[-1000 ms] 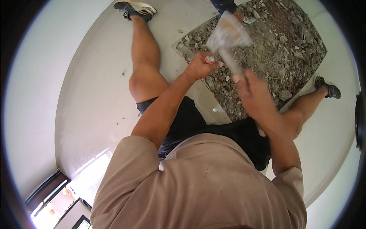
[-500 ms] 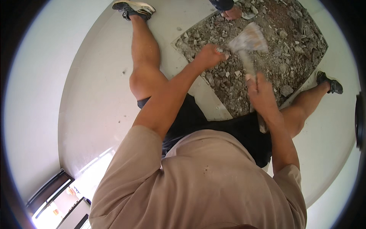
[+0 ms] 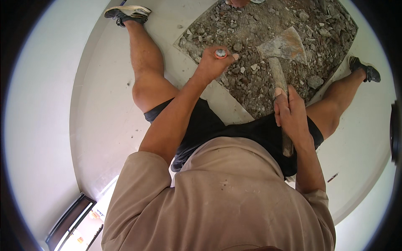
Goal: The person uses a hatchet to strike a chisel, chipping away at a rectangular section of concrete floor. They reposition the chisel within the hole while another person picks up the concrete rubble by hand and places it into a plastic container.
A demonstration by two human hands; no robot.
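In my left hand [image 3: 212,63] is an upright chisel [image 3: 220,53], its battered metal end and orange ring showing above the closed fist. The rest of it is hidden by the fingers. My right hand [image 3: 292,113] grips the wooden handle of an axe [image 3: 289,45], thumb laid along the wood. The axe's wide, worn blade hangs over the rubble, to the right of the chisel and apart from it. Broken stone and grey dirt [image 3: 255,90] fill a cut-out patch of floor between my spread legs.
Pale smooth floor [image 3: 104,113] surrounds the rubble patch, with a few stray crumbs on it. Another person's hand [image 3: 238,2] shows at the top edge. A small dark reddish object [image 3: 333,177] lies on the floor at right. My shoes [image 3: 127,14] flank the patch.
The axe, blurred by motion before, now shows sharply and has moved rightward, away from the chisel. The whole view has shifted a little, and the other person's hand is nearer the top edge.
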